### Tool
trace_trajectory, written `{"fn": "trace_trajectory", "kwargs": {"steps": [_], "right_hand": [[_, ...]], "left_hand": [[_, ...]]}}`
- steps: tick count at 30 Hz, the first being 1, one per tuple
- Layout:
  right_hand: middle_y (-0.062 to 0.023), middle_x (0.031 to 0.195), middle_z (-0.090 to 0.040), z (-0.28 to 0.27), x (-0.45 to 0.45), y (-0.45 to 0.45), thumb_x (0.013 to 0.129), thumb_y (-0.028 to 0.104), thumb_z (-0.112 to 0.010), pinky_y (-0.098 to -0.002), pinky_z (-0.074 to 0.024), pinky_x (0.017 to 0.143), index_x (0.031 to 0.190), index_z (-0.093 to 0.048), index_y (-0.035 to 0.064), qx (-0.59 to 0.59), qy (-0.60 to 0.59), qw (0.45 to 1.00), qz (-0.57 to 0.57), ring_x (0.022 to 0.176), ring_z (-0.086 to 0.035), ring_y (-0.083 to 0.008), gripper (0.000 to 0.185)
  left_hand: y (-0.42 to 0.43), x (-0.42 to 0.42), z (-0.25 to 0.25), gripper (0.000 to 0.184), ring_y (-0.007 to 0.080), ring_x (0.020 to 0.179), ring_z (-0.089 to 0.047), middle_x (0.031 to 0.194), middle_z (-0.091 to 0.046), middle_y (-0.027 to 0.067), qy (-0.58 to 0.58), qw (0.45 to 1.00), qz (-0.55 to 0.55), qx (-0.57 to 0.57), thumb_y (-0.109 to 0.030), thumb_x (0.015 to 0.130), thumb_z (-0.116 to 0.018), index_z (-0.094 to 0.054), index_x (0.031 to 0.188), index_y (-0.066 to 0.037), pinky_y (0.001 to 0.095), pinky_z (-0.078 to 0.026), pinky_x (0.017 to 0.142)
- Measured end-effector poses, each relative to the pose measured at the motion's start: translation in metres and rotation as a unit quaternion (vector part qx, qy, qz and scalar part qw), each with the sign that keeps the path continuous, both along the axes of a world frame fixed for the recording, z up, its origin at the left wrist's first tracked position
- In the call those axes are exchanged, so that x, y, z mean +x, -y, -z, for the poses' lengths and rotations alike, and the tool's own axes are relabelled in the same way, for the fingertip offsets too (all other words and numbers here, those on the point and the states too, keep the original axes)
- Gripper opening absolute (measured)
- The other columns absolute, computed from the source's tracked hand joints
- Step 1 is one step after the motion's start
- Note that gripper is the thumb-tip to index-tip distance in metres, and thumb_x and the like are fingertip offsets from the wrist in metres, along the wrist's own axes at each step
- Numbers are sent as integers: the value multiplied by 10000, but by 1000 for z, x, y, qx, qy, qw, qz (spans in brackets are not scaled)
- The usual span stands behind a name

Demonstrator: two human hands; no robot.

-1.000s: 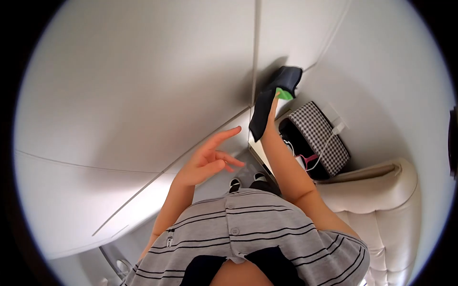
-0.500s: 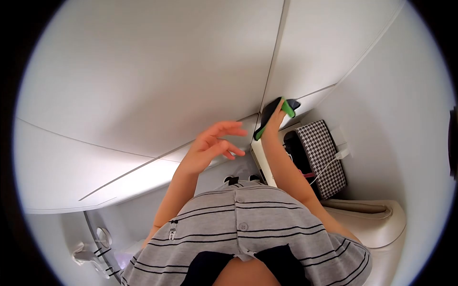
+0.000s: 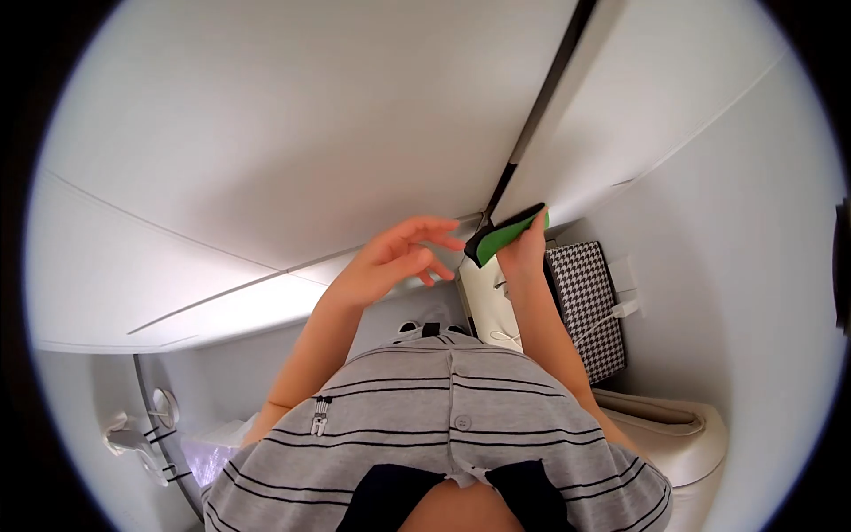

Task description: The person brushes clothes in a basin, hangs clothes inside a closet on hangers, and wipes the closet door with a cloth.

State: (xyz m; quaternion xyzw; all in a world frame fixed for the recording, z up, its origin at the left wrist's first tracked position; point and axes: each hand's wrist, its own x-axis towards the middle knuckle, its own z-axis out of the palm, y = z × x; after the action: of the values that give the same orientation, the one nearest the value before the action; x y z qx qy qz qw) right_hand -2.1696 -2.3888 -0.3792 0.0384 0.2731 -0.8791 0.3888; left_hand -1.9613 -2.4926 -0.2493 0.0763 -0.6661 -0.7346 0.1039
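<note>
My right hand (image 3: 526, 253) grips a thin black item with a green side (image 3: 502, 239); its exact kind is not clear. It is close to the lower edge of a white cabinet door (image 3: 612, 106), by the dark gap along that door's edge. Whether the hand touches the door I cannot tell. My left hand (image 3: 386, 264) is raised in front of a larger white door panel (image 3: 292, 106), fingers loosely curved and apart, holding nothing. Its fingertips are just left of the black and green item.
A houndstooth-patterned box (image 3: 587, 306) stands at the right beside a wall socket with a white plug (image 3: 626, 309). Below it is a beige padded seat or cushion (image 3: 700, 439). A white shower-like fitting (image 3: 137, 443) hangs at the lower left.
A dark gap has opened between the two white panels as the right one shifted. My right hand has lowered slightly and turned the item, showing more green. My left hand stays nearly in place.
</note>
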Motion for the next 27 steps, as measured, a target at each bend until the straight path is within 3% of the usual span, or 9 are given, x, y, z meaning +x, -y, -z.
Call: {"fn": "trace_trajectory", "kwargs": {"steps": [2,7,10,12,14,15,19,26,27], "right_hand": [[-57,1275,-482,9,9,-10,980,491,-366,-375,-368,1014,1327,-401,104,17,4,1000,6,1159,-466,-231,520],[-62,1045,-605,17,27,-31,965,510,-384,-363,-478,824,1154,-534,98,76,53,996,6,948,-571,-234,478],[-81,974,-619,12,37,-30,956,434,-433,-383,-501,784,1058,-558,80,74,43,996,10,859,-597,-245,389],[-92,961,-625,43,28,-47,942,397,-459,-402,-515,766,1025,-563,78,83,47,995,19,857,-609,-257,346],[-105,1032,-628,77,13,-66,928,413,-461,-421,-516,808,1058,-571,73,-126,-34,981,-141,928,-609,-273,381],[-104,1013,-633,60,22,-68,940,408,-441,-413,-519,814,1027,-586,76,38,-24,997,-55,910,-615,-260,372],[-92,1176,-585,14,28,-75,936,390,-466,-431,-492,913,1217,-524,81,104,3,995,2,1079,-572,-263,421],[-76,1141,-599,14,14,-64,939,393,-464,-401,-504,889,1188,-539,82,113,-23,993,6,1034,-590,-235,405],[-75,1130,-603,21,13,-63,940,394,-463,-397,-511,873,1181,-543,80,105,-38,994,0,1016,-597,-233,403]], "left_hand": [[5,5,4,505,206,868,-657,1187,-589,157,0,1000,3,2,-340,925,-525,-450,1327,-44,307,-514,717],[20,11,18,499,179,879,-646,1175,-600,121,9,999,17,32,-352,921,-542,-459,1319,-63,297,-503,721],[30,13,25,499,177,887,-645,1169,-604,110,13,999,21,41,-357,915,-552,-465,1313,-68,293,-496,727],[26,15,22,500,175,887,-644,1167,-604,108,12,999,20,37,-360,914,-553,-467,1312,-69,293,-494,731],[19,18,17,500,174,887,-644,1165,-605,107,11,999,18,33,-362,913,-554,-469,1311,-70,293,-492,735],[18,19,16,501,173,891,-643,1165,-604,107,9,999,21,31,-362,913,-556,-470,1311,-71,293,-490,737],[19,17,15,495,172,905,-639,1167,-601,109,2,999,27,27,-357,915,-554,-470,1310,-71,288,-485,743],[34,-4,10,433,175,940,-625,1180,-595,101,23,999,28,22,-300,931,-535,-493,1290,-61,281,-485,751],[39,-23,15,429,173,966,-613,1180,-596,105,13,997,20,-80,-287,926,-537,-499,1281,-48,287,-485,757]]}}
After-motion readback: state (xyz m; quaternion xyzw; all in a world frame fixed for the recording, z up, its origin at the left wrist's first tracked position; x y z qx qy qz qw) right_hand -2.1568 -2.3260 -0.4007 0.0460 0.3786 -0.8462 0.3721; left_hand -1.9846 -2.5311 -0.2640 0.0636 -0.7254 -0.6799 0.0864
